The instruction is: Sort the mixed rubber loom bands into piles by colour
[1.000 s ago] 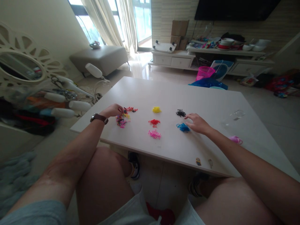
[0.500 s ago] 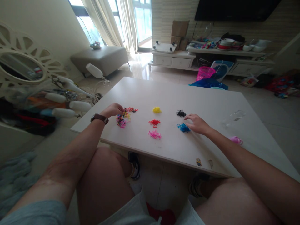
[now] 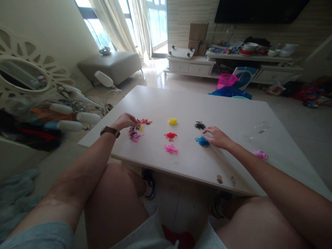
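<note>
At the mixed pile of small coloured rubber bands (image 3: 135, 132) on the left of the table, my left hand (image 3: 126, 121) has its fingertips pinched together; whatever is between them is too small to make out. A watch (image 3: 110, 130) is on that wrist. My right hand (image 3: 218, 137) rests beside the blue rubber bands (image 3: 202, 141), thumb and forefinger apart and nothing visible between them. Just beyond its fingertips lie black rubber bands (image 3: 200, 125). Yellow (image 3: 173, 121), red (image 3: 171, 136) and pink rubber bands (image 3: 171, 149) form separate piles down the middle.
On the right of the white table (image 3: 155, 103) lie a clear plastic container (image 3: 262, 127) and a pink item (image 3: 260, 155). A minion figure (image 3: 219, 179) and a small pale object (image 3: 233, 181) sit near the front edge. A pink basket (image 3: 227, 81) stands beyond the table.
Both hands stay nearly in place, the left at the mixed pile and the right by the blue bands. The view has shifted very slightly.
</note>
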Motion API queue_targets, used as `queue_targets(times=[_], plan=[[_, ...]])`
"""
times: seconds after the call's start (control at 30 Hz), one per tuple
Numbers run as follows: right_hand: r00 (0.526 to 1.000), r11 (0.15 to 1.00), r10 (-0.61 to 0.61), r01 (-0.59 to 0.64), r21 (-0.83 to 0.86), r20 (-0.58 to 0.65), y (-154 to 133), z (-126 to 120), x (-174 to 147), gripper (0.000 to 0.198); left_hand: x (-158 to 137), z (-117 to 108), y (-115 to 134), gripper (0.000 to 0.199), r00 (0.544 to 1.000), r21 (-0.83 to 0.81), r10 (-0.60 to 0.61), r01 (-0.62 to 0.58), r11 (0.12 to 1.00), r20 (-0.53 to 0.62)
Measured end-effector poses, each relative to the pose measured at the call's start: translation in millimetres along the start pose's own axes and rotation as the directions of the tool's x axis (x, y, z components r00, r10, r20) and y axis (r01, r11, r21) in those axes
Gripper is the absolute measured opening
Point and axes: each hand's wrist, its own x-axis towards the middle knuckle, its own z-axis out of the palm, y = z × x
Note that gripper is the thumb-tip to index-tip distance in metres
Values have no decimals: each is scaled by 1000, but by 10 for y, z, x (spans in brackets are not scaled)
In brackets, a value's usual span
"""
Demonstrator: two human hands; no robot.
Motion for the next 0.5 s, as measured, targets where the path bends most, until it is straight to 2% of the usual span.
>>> queue_targets(times=[0.27, 0.5], plan=[[1000, 1000, -14, 14, 27, 4, -7, 11, -6, 23, -15, 158, 59, 29, 977, -201, 146, -113, 973, 157], [998, 990, -55, 57, 128, -19, -292, -86, -17, 23, -33, 538, 456, 27, 937, -332, 268, -185, 925, 223]])
